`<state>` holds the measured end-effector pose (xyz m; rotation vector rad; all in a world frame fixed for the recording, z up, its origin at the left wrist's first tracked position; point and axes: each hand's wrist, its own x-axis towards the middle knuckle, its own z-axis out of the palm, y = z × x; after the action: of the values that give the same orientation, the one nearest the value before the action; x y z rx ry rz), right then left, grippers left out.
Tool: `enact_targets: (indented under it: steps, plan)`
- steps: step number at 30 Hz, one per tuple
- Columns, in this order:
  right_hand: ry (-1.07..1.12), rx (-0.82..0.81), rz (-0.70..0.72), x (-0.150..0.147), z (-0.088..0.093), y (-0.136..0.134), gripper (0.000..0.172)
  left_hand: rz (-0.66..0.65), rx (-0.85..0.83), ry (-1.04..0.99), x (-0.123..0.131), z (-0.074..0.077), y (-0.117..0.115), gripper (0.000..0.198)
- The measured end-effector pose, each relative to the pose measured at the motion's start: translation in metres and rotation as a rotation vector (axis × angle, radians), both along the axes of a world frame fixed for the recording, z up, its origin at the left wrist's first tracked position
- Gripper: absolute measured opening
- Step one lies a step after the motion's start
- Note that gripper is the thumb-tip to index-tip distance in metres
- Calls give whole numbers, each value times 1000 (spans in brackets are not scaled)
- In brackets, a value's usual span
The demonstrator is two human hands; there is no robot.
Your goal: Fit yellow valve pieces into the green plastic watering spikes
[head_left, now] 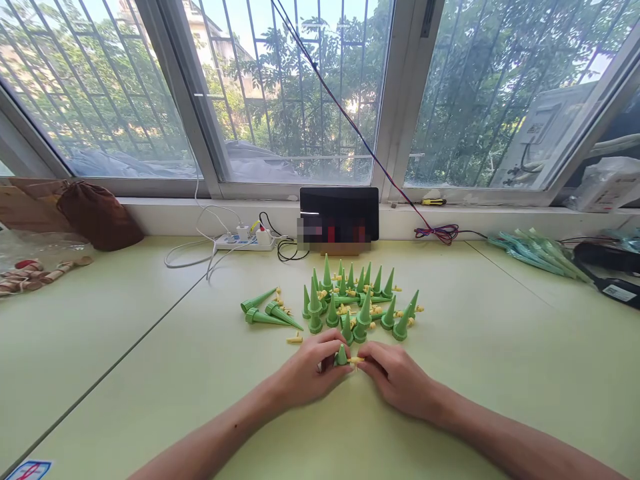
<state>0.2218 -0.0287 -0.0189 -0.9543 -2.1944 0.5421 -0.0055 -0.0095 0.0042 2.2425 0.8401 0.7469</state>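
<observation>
My left hand (320, 363) is closed around a green plastic cone (342, 355), whose tip points up between thumb and fingers. From the right, my right hand (393, 373) pinches a small yellow valve piece (355, 360) that meets the side of the cone. Whether the two are joined I cannot tell. Just beyond my hands stands a cluster of similar green cones (364, 312), many upright and some lying down, with yellow pieces among them. Several loose cones (257, 317) lie to the left of the cluster, and a single yellow piece (295, 339) rests near my left hand.
A dark tablet (339, 213) leans by the window sill behind the cones. To its left is a white power strip (245, 241) with cables. A brown drawstring bag (100, 213) sits at the far left. Greenish plastic tubes (540, 253) lie at the right.
</observation>
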Motion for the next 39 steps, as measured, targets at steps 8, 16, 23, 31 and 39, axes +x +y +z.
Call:
enact_targets:
  steps: [8,16,23,31,39]
  plan:
    - [-40,-7,-7,1,-2,0,27,-15,-10,6,0,-1,0,6]
    - [-74,0,-31,0,-1,1,33,-17,-30,20,0,1,-2,6]
    - [1,-5,-23,-1,5,0,21,33,-11,0,0,3,0,9]
    - [51,28,-23,-1,8,-1,14,61,-5,-23,1,3,1,7]
    - [18,30,6,0,1,1,24,23,-4,-4,0,3,-1,7]
